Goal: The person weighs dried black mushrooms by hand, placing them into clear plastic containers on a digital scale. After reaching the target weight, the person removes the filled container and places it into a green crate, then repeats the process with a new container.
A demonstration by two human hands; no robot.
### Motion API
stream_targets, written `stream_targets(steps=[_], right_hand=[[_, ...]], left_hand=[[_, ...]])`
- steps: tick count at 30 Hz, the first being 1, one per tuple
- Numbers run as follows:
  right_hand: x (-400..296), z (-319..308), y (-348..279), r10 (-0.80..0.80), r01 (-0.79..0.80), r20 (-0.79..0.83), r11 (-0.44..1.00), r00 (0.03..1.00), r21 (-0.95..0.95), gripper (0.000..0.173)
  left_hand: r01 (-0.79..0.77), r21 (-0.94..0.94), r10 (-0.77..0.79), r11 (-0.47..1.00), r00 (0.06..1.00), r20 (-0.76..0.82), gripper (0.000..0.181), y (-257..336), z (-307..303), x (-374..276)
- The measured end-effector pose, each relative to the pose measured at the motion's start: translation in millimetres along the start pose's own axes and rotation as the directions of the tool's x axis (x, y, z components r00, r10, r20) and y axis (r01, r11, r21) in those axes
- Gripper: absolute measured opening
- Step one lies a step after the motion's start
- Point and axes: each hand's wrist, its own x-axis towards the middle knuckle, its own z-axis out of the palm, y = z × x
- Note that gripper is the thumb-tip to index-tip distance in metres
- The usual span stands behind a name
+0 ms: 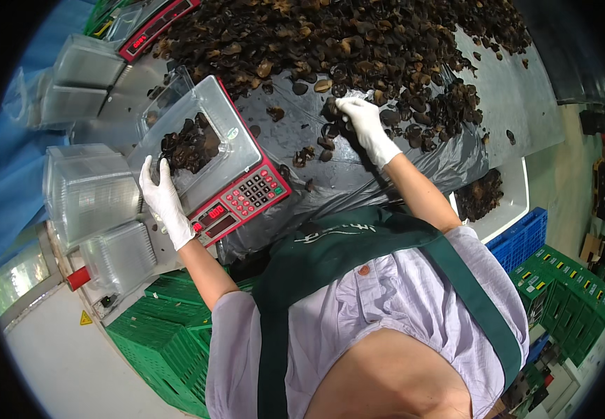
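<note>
A red digital scale [239,196] with a metal pan stands at the left of the table. On its pan lies a clear plastic tray [213,157] with a heap of dark wood ear mushrooms [190,144] in it. My left hand [163,201], in a white glove, is at the tray's near left edge beside the heap, fingers apart; whether it touches the tray is unclear. My right hand [363,123], also gloved, pinches a dark mushroom piece [330,109] over the black plastic sheet [302,118], at the near edge of a large mushroom pile [323,42].
Stacks of clear plastic trays [90,188] stand left of the scale. A second red scale [150,31] is at the upper left. Right of me are a white bin [517,194] holding mushrooms, a blue crate [517,235] and green crates [569,298]. More green crates [150,340] stand below the table's left side.
</note>
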Motion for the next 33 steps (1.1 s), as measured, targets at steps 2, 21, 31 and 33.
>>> stream_targets(steps=[2, 21, 31, 33], right_hand=[[9, -2, -21, 0.203, -0.217, 0.091, 0.959, 0.975, 0.182, 0.012], [-47, 186, -95, -0.504, 0.919, 0.815, 0.386, 0.285, -0.082, 0.032], [-43, 2, 10, -0.26, 0.571, 0.513, 0.257, 0.818, -0.78, 0.072], [-64, 16, 30, -0.301, 0.655, 0.609, 0.077, 0.734, -0.751, 0.074]], left_hand=[[0.009, -0.056, -0.008, 0.998, 1.0, 0.004, 0.04, -1, 0, -3], [-0.176, 0.024, 0.171, 0.984, 0.975, 0.145, 0.076, 35, 21, -56], [0.149, -0.415, -0.153, 0.898, 0.988, 0.023, 0.056, 18, -17, -44], [0.188, -0.462, -0.225, 0.867, 0.974, -0.026, 0.048, 27, -23, -42]])
